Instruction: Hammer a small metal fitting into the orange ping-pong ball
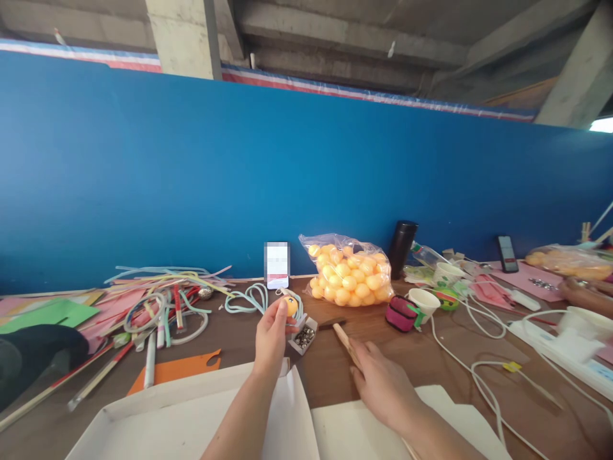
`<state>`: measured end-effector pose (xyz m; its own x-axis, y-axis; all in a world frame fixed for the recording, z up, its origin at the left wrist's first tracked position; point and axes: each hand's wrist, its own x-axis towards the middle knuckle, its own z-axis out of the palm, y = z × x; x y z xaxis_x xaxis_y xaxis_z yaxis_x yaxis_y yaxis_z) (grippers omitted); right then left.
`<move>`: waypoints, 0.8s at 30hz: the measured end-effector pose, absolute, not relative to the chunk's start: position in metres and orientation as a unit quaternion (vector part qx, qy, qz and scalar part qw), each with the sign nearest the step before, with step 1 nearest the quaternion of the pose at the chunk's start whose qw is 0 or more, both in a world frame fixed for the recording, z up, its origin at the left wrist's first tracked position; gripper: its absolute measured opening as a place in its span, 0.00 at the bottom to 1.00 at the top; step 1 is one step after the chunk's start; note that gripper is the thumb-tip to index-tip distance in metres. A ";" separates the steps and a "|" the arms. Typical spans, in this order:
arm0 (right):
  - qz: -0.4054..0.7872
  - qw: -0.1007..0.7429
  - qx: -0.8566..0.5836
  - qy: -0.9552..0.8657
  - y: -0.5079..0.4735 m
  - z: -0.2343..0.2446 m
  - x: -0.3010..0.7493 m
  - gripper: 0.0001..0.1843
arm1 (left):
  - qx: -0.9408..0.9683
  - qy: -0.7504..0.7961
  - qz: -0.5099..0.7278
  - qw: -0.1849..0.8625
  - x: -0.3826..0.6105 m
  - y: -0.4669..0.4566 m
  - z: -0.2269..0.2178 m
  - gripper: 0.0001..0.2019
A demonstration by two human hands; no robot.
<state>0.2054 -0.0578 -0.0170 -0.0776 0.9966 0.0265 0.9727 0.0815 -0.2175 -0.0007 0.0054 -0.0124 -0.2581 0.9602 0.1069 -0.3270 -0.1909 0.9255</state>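
My left hand (271,338) pinches a small orange ping-pong ball (289,306) between thumb and fingers. Dark marks show on the ball. My right hand (380,382) is closed around a pale wooden stick (345,343), whose blunt end points away from me and to the left. Just beyond my left hand stands a small open box of shiny metal pieces (304,336). A dark, thin, flat thing (332,324) lies close to the tip of the stick. Below my wrists are a white cardboard tray (191,409) and pale sheets of card (354,429).
Behind the hands sits a clear bag of orange balls (352,275), beside a black bottle (402,249). Tubing and sticks (167,300) crowd the left. Paper cups (424,305), white cables (474,377) and a power strip (565,358) lie right. Another person's hand (587,296) shows far right.
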 end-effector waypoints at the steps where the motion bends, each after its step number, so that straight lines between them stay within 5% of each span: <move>1: 0.065 0.082 -0.674 -0.731 -0.058 -0.017 0.205 0.25 | 0.378 0.420 0.672 0.479 -0.001 0.005 -0.012 0.28; 9: 0.035 0.071 -0.665 -0.743 -0.058 0.001 0.202 0.14 | 0.375 0.422 0.673 0.478 0.000 0.004 -0.010 0.27; 16: 0.041 0.170 -0.606 -0.776 -0.039 0.022 0.170 0.15 | 0.378 0.442 0.685 0.438 0.001 0.004 -0.012 0.27; 24: 0.041 0.133 -0.564 -0.814 -0.009 0.025 0.121 0.14 | 0.374 0.467 0.698 0.392 0.001 0.003 -0.014 0.28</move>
